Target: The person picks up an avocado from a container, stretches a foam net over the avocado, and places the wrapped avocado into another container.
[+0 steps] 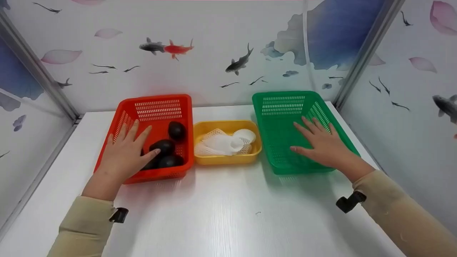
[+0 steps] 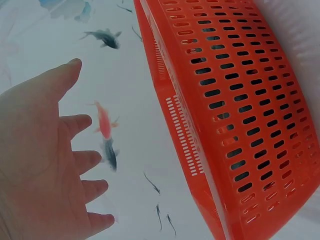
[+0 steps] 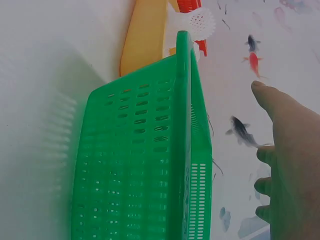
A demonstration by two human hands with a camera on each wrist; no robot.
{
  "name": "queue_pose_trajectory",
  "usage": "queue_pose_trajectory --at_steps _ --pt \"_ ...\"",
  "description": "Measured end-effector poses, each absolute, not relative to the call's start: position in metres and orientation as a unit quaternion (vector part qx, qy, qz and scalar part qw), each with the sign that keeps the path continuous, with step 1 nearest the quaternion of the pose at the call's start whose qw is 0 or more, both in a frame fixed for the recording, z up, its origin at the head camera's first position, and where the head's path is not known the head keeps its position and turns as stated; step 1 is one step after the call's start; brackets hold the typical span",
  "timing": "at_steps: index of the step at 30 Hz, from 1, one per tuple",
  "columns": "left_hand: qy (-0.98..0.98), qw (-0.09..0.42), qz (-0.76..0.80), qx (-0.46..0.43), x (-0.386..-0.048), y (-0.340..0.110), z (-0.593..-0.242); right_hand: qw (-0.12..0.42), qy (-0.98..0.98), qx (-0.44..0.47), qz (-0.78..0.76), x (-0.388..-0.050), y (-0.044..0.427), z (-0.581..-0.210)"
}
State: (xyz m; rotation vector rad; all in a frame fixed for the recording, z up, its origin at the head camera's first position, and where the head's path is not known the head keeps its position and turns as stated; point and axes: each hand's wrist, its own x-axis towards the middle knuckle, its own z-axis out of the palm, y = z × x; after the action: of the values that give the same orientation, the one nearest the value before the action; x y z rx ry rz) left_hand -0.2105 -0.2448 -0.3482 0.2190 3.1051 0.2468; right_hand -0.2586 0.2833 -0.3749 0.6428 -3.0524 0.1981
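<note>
Three containers | white tabletop | fish-printed walls | metal posts

Head camera's high behind the fingers of left hand and right hand, looking forward and down, farthest back. Down close, both wrist cameras face forward: red basket below the left fingers, green basket below the right. All three share the fish-print wall beyond the fingertips.
</note>
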Motion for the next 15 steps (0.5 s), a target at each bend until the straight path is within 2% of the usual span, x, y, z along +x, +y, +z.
queue_pose_trajectory --at_steps 8,15 --pt "0.991 0.02 0.104 0.078 -0.211 -0.246 -0.34 0.029 -0.972 0.213 0.098 -0.248 0.268 -0.373" --pt "0.986 0.03 0.143 0.08 -0.215 -0.241 -0.352 0.06 -0.964 0.228 0.125 -0.241 0.25 -0.374"
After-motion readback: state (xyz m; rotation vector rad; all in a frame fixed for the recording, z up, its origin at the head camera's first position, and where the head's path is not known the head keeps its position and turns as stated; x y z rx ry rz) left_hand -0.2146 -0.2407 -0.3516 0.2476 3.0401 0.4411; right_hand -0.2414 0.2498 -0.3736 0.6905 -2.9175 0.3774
